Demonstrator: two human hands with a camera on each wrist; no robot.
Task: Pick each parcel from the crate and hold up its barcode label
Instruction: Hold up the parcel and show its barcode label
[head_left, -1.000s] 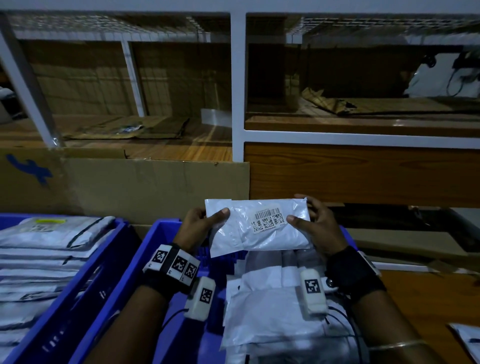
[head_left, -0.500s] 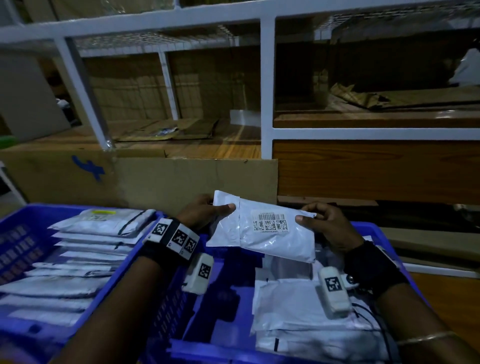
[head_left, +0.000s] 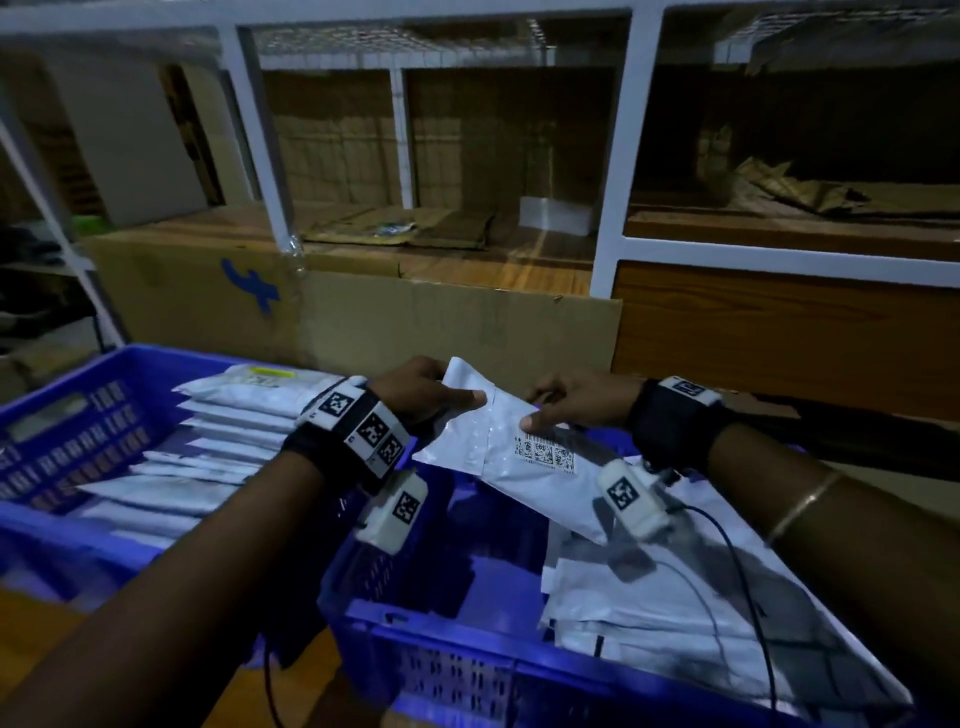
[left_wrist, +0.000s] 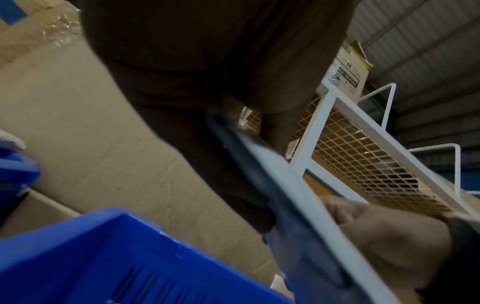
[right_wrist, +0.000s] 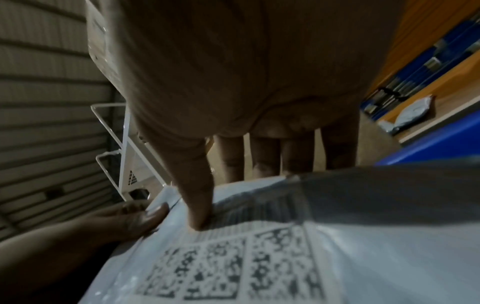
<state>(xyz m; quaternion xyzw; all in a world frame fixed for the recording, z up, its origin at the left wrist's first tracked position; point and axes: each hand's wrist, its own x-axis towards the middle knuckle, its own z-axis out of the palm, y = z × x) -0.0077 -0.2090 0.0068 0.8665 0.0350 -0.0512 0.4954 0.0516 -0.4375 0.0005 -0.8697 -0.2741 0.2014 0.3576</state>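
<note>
A white plastic parcel (head_left: 498, 462) with a barcode label (head_left: 544, 454) facing up hangs tilted above the right blue crate (head_left: 457, 660). My left hand (head_left: 431, 397) pinches its upper left corner, thumb on top. My right hand (head_left: 566, 410) pinches the top edge just above the label, thumb on the label's rim (right_wrist: 200, 218) and fingers behind. The label's square codes (right_wrist: 233, 267) fill the right wrist view. In the left wrist view the parcel (left_wrist: 280, 185) shows edge-on under my left hand (left_wrist: 207, 92). More white parcels (head_left: 675, 597) lie in the right crate.
A second blue crate (head_left: 62, 447) on the left holds a row of white parcels (head_left: 218, 452). A cardboard box wall (head_left: 415, 322) stands behind both crates. White metal shelving (head_left: 613, 156) with wooden boards rises beyond. Cables (head_left: 748, 597) trail from the wrist cameras over the right crate.
The parcel has tipped from facing me to lying flatter and has shifted left with both hands. My view swung left, showing more of the left crate.
</note>
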